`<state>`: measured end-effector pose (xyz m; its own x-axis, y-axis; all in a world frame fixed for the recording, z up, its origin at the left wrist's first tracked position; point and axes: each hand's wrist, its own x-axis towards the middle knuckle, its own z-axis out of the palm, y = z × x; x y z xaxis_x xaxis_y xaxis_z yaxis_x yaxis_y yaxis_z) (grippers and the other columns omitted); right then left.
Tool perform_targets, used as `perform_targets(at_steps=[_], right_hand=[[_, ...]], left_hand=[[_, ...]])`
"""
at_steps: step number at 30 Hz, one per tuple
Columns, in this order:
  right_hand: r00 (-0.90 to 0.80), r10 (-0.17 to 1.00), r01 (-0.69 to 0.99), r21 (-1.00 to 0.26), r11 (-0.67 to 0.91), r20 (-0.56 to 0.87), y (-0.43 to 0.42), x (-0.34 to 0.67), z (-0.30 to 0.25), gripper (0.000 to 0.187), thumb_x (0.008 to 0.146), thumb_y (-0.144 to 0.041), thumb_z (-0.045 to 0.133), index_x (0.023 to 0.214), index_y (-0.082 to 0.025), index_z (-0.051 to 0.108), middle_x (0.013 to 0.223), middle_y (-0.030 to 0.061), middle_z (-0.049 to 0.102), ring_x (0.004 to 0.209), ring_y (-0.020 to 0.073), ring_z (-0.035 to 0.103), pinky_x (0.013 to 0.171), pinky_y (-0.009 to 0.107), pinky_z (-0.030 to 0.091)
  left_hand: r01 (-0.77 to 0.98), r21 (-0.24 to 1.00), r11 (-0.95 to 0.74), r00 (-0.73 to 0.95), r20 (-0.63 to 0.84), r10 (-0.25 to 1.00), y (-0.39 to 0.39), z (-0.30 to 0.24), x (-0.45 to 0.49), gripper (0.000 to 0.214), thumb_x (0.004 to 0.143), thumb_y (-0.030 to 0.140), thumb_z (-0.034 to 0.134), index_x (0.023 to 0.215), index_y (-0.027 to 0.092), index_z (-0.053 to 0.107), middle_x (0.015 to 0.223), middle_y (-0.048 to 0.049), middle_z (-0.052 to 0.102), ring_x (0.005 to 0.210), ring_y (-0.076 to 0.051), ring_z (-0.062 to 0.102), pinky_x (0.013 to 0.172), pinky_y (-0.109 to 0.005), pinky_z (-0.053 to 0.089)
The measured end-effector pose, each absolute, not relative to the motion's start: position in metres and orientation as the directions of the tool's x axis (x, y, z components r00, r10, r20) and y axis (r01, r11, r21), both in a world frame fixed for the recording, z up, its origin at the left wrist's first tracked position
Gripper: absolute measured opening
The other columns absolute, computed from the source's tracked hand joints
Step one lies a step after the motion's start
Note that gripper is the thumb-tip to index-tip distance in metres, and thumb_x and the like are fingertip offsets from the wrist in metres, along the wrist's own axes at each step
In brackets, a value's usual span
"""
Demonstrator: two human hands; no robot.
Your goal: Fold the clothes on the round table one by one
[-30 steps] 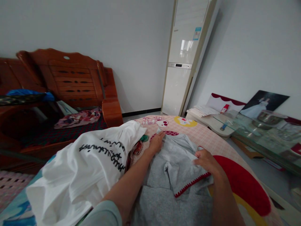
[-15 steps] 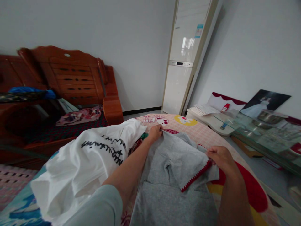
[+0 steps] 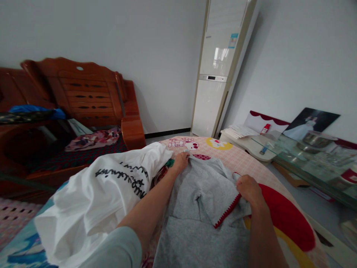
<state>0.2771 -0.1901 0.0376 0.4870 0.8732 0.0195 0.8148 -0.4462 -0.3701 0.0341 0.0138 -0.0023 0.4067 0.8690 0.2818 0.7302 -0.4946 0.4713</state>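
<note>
A grey garment with red scalloped trim [image 3: 203, 208] lies spread over the patterned cloth [image 3: 267, 169] in front of me. At its far left corner, my left hand [image 3: 181, 162] pinches the grey fabric. My right hand [image 3: 249, 189] is closed on the red-trimmed edge of the folded-over part, at the right. Left of my left forearm lies a crumpled white shirt with black lettering [image 3: 103, 190]. Dark, patterned fabric shows in part between the white shirt and my arm.
A wooden chair [image 3: 86, 93] with a floral cloth [image 3: 95, 139] on its seat stands at left. A tall white air conditioner [image 3: 209, 104] fills the corner. At right are a glass shelf [image 3: 304, 163] with metal bowls, papers [image 3: 241, 131] and a photo [image 3: 311, 123].
My right hand has moved left with the red-trimmed edge, drawing the garment's right side inward. My left hand keeps its grip and has shifted slightly left.
</note>
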Motion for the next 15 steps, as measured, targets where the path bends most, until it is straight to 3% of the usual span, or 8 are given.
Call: perform_targets(at_steps=[2,5,7,9,11,15], right_hand=[[0.525,0.851,0.765,-0.442,-0.468,0.009,-0.192,0.276,0.044,0.020,0.067,-0.013,0.048,0.060,-0.021,0.064,0.044,0.0041,0.060,0.052,0.0184,0.063,0.052,0.025,0.042],[0.604,0.796,0.619,-0.652,-0.438,0.037,-0.192,0.273,0.052,0.017,0.069,-0.017,0.048,0.069,-0.020,0.065,0.043,0.0019,0.059,0.044,0.0191,0.061,0.047,0.026,0.043],[0.647,0.754,0.514,-0.793,-0.326,0.110,-0.190,0.272,0.053,0.020,0.072,-0.021,0.048,0.081,-0.017,0.066,0.055,0.0047,0.066,0.052,0.0212,0.065,0.049,0.028,0.048],[0.676,0.703,0.479,-0.857,-0.192,0.220,-0.186,0.271,0.052,0.027,0.076,-0.023,0.045,0.094,-0.014,0.064,0.069,0.0084,0.070,0.065,0.0231,0.069,0.059,0.030,0.053],[0.661,0.667,0.557,-0.821,-0.127,0.345,-0.180,0.270,0.050,0.033,0.078,-0.021,0.043,0.103,-0.012,0.062,0.081,0.0110,0.072,0.078,0.0238,0.070,0.072,0.033,0.054],[0.506,0.727,0.794,-0.579,-0.183,0.464,-0.170,0.259,0.039,0.039,0.079,-0.016,0.040,0.113,-0.012,0.059,0.105,0.0148,0.067,0.097,0.0237,0.064,0.089,0.034,0.047]], left_hand=[[0.733,0.472,-0.490,0.400,0.284,0.872,0.014,-0.001,0.033,0.028,0.082,0.008,0.050,0.103,0.017,0.066,0.108,-0.0077,0.070,0.105,-0.020,0.062,0.096,-0.030,0.044],[0.743,0.480,-0.466,0.357,0.304,0.883,0.012,0.005,0.030,0.028,0.082,0.008,0.049,0.103,0.014,0.065,0.106,-0.0098,0.069,0.103,-0.021,0.062,0.096,-0.032,0.044],[0.751,0.490,-0.444,0.311,0.330,0.891,0.011,0.010,0.029,0.027,0.083,0.009,0.048,0.103,0.014,0.064,0.104,-0.0101,0.069,0.101,-0.021,0.062,0.094,-0.033,0.045],[0.759,0.495,-0.423,0.272,0.350,0.896,0.009,0.013,0.029,0.027,0.083,0.010,0.047,0.104,0.014,0.063,0.103,-0.0099,0.068,0.100,-0.021,0.061,0.094,-0.033,0.045],[0.769,0.491,-0.409,0.250,0.357,0.900,0.008,0.012,0.030,0.028,0.084,0.010,0.045,0.106,0.013,0.061,0.104,-0.0105,0.067,0.101,-0.022,0.060,0.094,-0.035,0.045],[0.757,0.490,-0.433,0.284,0.350,0.893,0.005,0.000,0.035,0.034,0.081,0.008,0.048,0.114,0.011,0.056,0.115,-0.0161,0.062,0.110,-0.027,0.058,0.097,-0.040,0.044]])
